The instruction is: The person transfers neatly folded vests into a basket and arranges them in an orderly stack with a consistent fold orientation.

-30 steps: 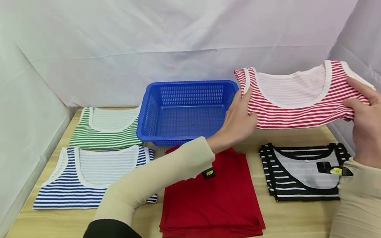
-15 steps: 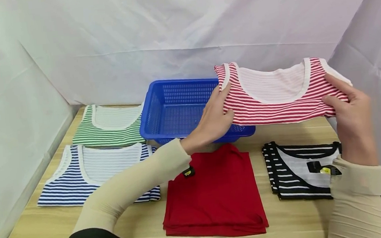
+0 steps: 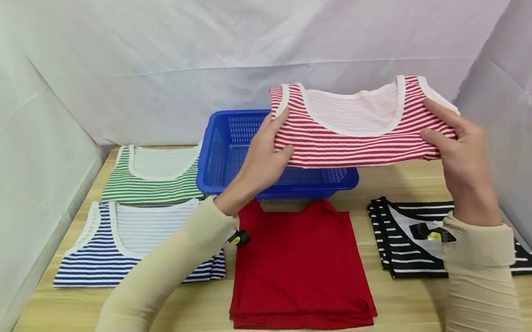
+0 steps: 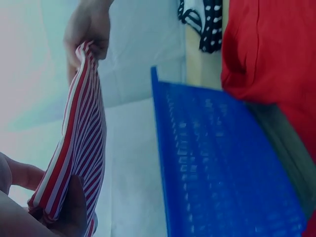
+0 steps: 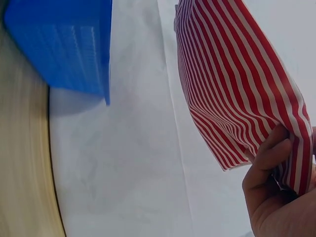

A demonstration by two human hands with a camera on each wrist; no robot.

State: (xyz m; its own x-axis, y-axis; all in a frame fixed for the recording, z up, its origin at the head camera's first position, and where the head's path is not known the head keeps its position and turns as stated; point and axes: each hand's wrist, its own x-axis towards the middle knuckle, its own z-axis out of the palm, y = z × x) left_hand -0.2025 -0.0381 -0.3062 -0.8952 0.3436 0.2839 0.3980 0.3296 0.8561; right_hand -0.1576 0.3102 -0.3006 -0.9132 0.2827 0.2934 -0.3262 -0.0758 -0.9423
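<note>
The left hand [image 3: 261,158] has a closed grip on one end of a red striped shirt [image 3: 359,150], cloth caught between thumb and fingers; the right hand [image 3: 465,146] pinches the opposite end the same way. Between the two grips the folded shirt is stretched with its long axis side to side, roughly in line with the long side of the blue basket [image 3: 303,188]. It's up in the air, higher than the basket, and from the head view it masks much of the basket's right part and reaches past that end. The left hand is the nearer one to the basket; the right is well off to its right. I can't tell how much cloth is directly over it.

The left arm slants across from the basket's near left, while the right forearm rises almost straight from its near right. On the surface [image 3: 204,324], a red garment [image 3: 303,268] lies in front of the basket, a black striped shirt [image 3: 409,264] to its near right, a green striped shirt [image 3: 154,189] just left, and a blue striped shirt [image 3: 96,265] near left.
</note>
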